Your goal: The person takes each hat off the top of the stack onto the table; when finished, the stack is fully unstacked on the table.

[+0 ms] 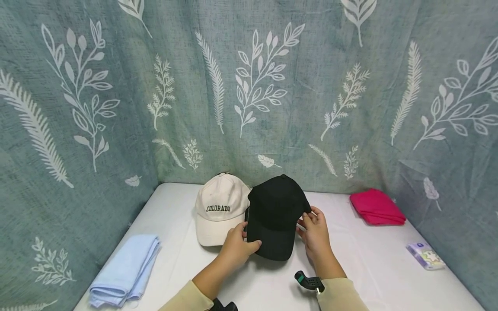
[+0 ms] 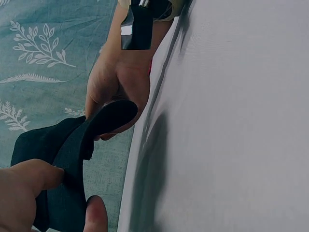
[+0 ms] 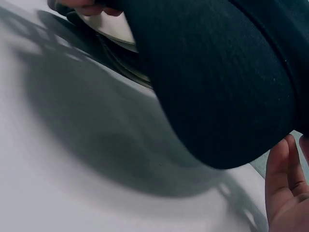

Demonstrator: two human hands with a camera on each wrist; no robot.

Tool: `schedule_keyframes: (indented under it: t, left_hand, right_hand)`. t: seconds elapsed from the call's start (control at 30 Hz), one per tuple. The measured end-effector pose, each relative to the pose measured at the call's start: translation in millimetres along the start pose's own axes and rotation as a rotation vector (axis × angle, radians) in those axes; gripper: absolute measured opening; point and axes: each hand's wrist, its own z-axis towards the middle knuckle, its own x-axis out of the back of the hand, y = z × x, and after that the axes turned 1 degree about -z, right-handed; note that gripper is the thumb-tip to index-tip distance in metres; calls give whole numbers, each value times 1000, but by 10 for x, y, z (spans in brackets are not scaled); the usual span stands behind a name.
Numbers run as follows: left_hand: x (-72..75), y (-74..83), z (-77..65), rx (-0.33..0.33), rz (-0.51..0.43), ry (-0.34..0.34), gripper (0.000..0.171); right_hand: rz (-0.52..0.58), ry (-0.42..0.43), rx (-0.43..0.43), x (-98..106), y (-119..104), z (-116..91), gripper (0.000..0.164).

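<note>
A plain black baseball cap [image 1: 277,207] is held up off the table by both hands, its brim toward me and tilted down. My left hand [image 1: 237,244] pinches the left side near the brim, the thumb on top. On the other side, the fingers of my right hand [image 1: 317,231] pinch the cap's lower right edge. In the left wrist view, the left hand [image 2: 29,193] grips the dark cap [image 2: 67,159]. A cream cap [image 1: 221,203] lettered "COLORADO" sits just left of the black one, which partly overlaps it.
Folded light blue cloth [image 1: 124,270] lies at the table's left edge. A folded red cloth [image 1: 376,207] is at the back right, with a small purple-and-white packet [image 1: 426,255] in front of it. Patterned curtains [image 1: 272,86] enclose the white table [image 1: 175,242].
</note>
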Motion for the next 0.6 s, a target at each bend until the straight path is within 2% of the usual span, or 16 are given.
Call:
schedule_keyframes:
  t: [0.23,0.4,0.6]
  left_hand:
    - [-164,-31,35,-5,1,5,80]
    - [-227,-50,25,13,2,-10,81]
    - [-243,-59,31,36,-73,-58,81]
  right_hand:
    - [-22,24,-46,118,9,15,25]
    - [-55,45,-65,158,32,23,30]
    - [-81,64,-45,176,45,51,35]
